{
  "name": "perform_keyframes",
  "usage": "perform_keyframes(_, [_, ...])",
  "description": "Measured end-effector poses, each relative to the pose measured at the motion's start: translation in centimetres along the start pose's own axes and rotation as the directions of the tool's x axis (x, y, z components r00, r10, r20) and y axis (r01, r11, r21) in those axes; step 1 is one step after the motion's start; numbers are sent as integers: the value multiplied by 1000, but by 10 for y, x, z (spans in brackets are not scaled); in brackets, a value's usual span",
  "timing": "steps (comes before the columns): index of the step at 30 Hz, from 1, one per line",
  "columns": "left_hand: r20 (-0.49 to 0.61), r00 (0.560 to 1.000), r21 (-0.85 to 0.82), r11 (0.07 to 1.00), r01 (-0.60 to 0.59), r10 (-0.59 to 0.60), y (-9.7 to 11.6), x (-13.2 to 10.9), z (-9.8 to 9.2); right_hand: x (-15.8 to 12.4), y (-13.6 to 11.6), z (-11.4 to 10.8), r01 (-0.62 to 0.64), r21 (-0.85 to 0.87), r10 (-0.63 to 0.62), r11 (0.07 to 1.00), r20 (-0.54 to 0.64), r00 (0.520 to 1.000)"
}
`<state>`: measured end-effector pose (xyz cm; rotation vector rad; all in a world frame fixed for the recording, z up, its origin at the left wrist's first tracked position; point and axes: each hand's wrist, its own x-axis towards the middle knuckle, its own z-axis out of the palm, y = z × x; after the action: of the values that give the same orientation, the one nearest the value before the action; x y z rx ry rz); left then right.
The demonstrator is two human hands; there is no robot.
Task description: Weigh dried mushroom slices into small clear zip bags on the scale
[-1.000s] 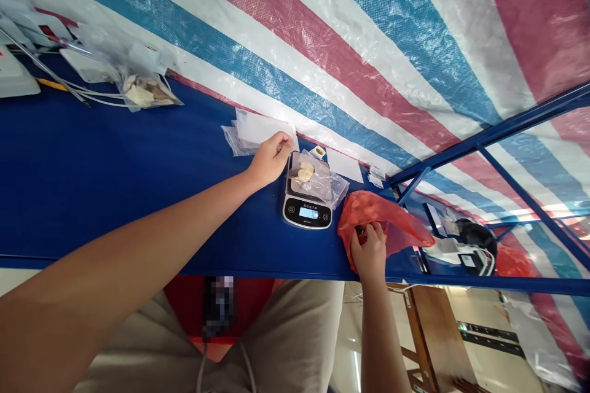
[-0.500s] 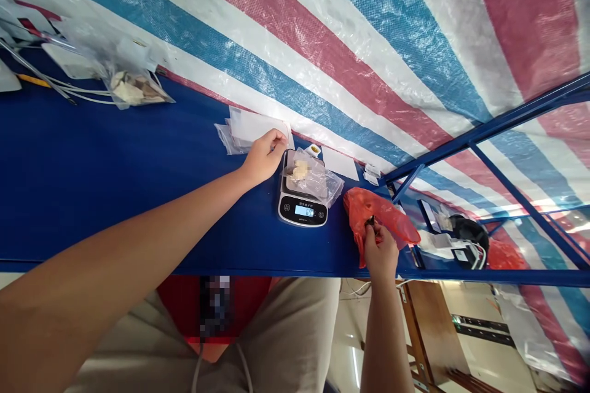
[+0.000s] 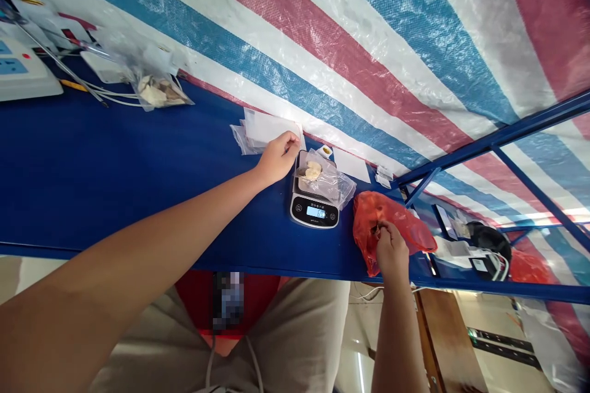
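Observation:
A small kitchen scale [image 3: 315, 214] with a lit display stands on the blue table. On its plate lies a clear plastic bag [image 3: 329, 181] holding pale, cream-coloured pieces [image 3: 313, 171]. My left hand [image 3: 279, 158] is just left of the scale, its fingers curled closed; whatever is in them, if anything, is hidden. White sheets and clear bags [image 3: 265, 129] lie behind it. My right hand [image 3: 391, 249] reaches into a red plastic bag [image 3: 369, 206] right of the scale. Its fingertips pinch a small dark piece [image 3: 378, 228], partly covered by the fingers.
A bag of pale and brown pieces [image 3: 159, 91], cables and a white device [image 3: 25, 70] are at the far left. Behind the scale are a tape roll [image 3: 325, 151] and a white card [image 3: 351, 164]. A blue metal frame [image 3: 461, 150] and striped sheeting [image 3: 295, 49] bound the table.
The view has swung slightly left, so everything sits further right. My right hand still pinches a dark piece in the red bag, and my left hand stays beside the scale.

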<state>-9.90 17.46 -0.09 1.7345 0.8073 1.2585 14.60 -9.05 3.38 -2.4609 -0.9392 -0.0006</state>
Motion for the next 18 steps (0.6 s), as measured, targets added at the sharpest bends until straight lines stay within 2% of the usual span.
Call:
perform_keyframes(6, [11,1000,1,1000,9,-9,-2,0,1,8,0,3,-1,-40,-1,999,-67,998])
perform_keyframes(12, [11,1000,2,1000,3,-3,-2,0,1,21,-3,11,24,-61,-22,998,39,999])
perform_keyframes(18, [20,1000,0,1000,9,-9,0,-1,0,18,-13,9,102,-71,-90,992,149,985])
